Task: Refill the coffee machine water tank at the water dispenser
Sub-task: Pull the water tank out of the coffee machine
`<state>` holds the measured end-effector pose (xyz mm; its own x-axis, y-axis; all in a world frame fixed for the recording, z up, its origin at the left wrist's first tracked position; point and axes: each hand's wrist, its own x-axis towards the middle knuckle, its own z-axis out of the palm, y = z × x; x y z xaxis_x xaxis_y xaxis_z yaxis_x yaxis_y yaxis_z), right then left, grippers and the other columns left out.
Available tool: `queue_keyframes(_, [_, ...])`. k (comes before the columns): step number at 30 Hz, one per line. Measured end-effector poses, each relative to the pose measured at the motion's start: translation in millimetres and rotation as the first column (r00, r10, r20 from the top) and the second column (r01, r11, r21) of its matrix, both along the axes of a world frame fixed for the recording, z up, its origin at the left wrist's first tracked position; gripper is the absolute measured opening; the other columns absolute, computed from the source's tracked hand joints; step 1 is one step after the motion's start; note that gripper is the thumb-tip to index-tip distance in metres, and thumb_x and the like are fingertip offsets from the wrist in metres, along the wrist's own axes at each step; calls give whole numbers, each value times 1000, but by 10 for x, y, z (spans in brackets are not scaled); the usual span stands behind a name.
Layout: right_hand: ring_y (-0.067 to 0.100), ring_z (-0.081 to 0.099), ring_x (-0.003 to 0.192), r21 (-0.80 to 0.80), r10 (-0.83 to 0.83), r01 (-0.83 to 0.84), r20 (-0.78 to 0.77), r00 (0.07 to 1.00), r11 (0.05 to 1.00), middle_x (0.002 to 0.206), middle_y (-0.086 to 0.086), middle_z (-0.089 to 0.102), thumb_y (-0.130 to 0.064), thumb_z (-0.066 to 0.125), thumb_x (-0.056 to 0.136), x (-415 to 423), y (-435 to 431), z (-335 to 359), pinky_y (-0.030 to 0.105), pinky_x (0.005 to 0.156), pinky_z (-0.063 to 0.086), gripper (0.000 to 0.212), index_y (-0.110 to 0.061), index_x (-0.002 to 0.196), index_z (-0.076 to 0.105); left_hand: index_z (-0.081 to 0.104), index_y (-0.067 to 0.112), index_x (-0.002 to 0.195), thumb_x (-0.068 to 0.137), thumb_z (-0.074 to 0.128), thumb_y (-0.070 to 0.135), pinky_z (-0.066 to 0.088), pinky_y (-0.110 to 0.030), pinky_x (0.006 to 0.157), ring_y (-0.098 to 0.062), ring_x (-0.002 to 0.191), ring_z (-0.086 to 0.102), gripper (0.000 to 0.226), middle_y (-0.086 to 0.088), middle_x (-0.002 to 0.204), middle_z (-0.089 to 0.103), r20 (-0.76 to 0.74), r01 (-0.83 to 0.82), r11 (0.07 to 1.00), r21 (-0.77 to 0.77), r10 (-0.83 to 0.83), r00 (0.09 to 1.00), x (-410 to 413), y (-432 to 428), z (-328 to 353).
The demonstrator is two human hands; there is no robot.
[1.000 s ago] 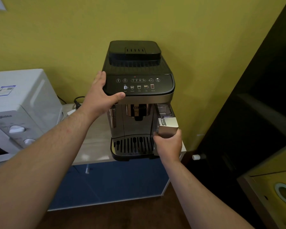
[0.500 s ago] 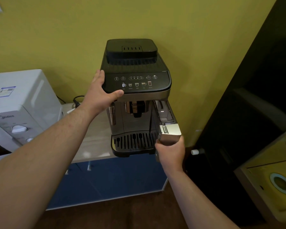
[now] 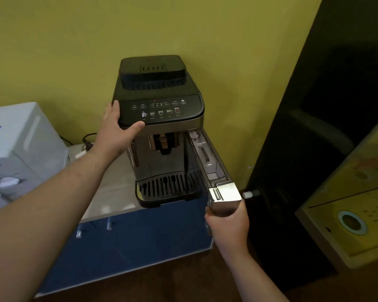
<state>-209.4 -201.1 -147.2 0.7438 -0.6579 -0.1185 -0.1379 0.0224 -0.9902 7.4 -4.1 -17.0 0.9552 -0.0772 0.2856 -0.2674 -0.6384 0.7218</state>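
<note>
Machine on the counter, tank drawn out at its right front.

I see the coffee machine [image 3: 159, 118] standing on the counter [image 3: 109, 188] against the wall [image 3: 74, 40], with the microwave [image 3: 15, 149] to its left. My left hand [image 3: 116, 136] rests on the machine's upper left corner, beside the control panel [image 3: 162, 109]. The drip tray [image 3: 164, 188] sits at the machine's front base. The tank [image 3: 212, 164] sticks forward from the machine's right side, past the counter edge; my right hand [image 3: 229, 223] grips its front end from below. A cabinet [image 3: 129, 240] lies under the counter.
</note>
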Motion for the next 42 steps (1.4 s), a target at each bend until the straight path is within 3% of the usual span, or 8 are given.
queue_keyframes(8, [13,64,93,-62,20,-23,-52,998,998,100,-3,64,-3,88,63,-453,-77,71,17,60,53,60,-36,95,51,37,11,147,94,55,38,20,-36,117,-23,147,22,62,-11,159,27,99,-101,993,-60,106,989,-780,-375,-73])
queue_keyframes(12, [7,59,91,-56,20,-25,-86,996,998,96,-11,58,-3,91,59,-743,-148,233,11,55,44,71,-39,95,41,58,17,88,88,62,26,38,-38,104,-23,130,45,10,-10,133,54,32,20,994,-103,-17,999,-1412,-772,-162])
queue_keyframes(18, [2,56,93,-156,41,-60,-122,992,986,101,-16,56,-8,94,53,-1184,-299,371,11,61,45,71,-46,88,46,50,18,73,89,62,33,28,-44,114,-18,150,11,24,-4,142,52,-374,152,970,-192,-216,902,-2006,-1394,-213])
queue_keyframes(22, [-4,54,89,-239,71,-100,-126,989,966,99,-21,53,-9,93,56,-1389,-435,480,8,61,43,72,-47,92,44,44,19,72,83,60,35,46,-38,75,-23,102,56,25,0,85,55,-473,127,981,-144,-181,863,-2092,-1643,-157])
queue_keyframes(24, [-5,54,91,-286,91,-125,-129,987,950,100,-22,51,-10,91,60,-1468,-516,564,6,60,43,71,-45,99,44,41,17,70,80,59,32,35,-33,59,-19,66,46,25,-2,72,45,-485,101,988,-118,-146,862,-2144,-1732,-59])
queue_keyframes(28, [-11,51,93,-380,119,-160,-129,985,911,101,-26,49,-13,90,62,-1577,-724,629,4,64,43,67,-42,103,46,31,16,57,78,59,20,21,-30,54,-19,51,27,35,0,56,28,-519,50,993,-103,-97,849,-2185,-1887,136])
queue_keyframes(38, [-12,47,88,-428,124,-166,-125,984,889,97,-25,45,-17,89,63,-1642,-1167,705,1,58,42,63,-38,104,45,32,20,47,71,61,18,28,-30,54,-18,46,26,38,4,46,27,-468,-31,981,-191,-63,881,-2255,-2224,338])
queue_keyframes(42, [-13,46,85,-363,136,-171,-119,983,916,97,-24,45,-12,88,66,-1604,-1421,722,4,56,40,64,-38,105,45,48,16,58,74,63,15,61,-43,62,-30,65,64,21,-14,66,56,-362,-19,953,-301,-96,927,-2225,-2269,373])
